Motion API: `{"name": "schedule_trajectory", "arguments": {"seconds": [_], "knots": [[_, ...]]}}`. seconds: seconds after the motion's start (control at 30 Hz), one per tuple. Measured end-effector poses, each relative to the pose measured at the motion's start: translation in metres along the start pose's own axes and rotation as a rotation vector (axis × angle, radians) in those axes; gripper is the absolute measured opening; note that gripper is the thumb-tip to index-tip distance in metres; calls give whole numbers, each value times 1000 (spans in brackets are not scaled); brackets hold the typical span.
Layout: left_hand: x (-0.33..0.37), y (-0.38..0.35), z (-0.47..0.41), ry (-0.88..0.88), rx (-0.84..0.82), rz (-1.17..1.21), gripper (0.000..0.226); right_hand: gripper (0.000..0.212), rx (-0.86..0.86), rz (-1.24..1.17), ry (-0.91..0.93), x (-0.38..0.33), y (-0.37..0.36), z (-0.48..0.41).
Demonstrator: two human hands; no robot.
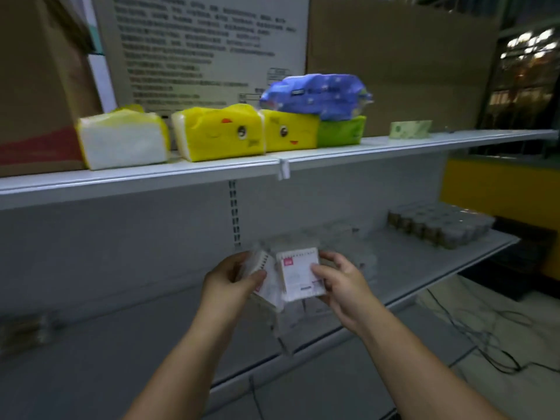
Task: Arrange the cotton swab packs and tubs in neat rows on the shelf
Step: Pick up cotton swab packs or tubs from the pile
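Mid-sort, I pinch one flat white plastic-wrapped cotton swab pack (260, 268) in my left hand (231, 280) and grip a red-labelled second pack (298, 278) in my right hand (344, 286), above the middle of the grey metal shelf (424, 262); next, I judge, both need laying square, in line with the clear round tubs (439, 227) at its right rear corner.

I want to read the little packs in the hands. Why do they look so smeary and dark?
Head view: the cotton swab packs gripped by the left hand and right hand are motion-blurred; head view again, the light is dim, the tubs on the lower shelf look fuzzy, and lamps top right glare.
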State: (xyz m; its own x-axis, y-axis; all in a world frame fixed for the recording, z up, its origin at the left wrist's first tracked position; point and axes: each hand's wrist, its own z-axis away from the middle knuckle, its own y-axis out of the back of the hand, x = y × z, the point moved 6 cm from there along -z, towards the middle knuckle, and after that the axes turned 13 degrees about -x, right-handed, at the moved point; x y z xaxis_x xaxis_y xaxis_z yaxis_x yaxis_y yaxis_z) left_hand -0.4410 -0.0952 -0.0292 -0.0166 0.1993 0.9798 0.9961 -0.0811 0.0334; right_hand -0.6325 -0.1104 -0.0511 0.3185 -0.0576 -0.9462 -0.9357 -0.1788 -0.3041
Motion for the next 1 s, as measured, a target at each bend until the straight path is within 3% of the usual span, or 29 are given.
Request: {"name": "schedule_trajectory", "arguments": {"seconds": [0.23, 0.43, 0.6, 0.8, 0.93, 1.0], "knots": [[16, -87, -77, -61, -119, -214, 24, 18, 56, 9, 10, -43, 97, -22], [18, -117, -183, -90, -143, -230, 28, 38, 208, -88, 81, -69, 180, -78], [-7, -162, -249, -63, -196, -382, 28, 21, 311, 59, 83, -92, 243, -116], [-25, -194, -296, -105, -154, -650, 19, 19, 381, 585, -32, -94, 315, -166], [-44, -240, -320, -99, -188, -875, 20, 42, 190, 1225, -177, -79, 341, -214], [-60, -264, -332, -68, -232, -1036, 23, 46, 84, 1384, -203, -71, 345, -234]]}}
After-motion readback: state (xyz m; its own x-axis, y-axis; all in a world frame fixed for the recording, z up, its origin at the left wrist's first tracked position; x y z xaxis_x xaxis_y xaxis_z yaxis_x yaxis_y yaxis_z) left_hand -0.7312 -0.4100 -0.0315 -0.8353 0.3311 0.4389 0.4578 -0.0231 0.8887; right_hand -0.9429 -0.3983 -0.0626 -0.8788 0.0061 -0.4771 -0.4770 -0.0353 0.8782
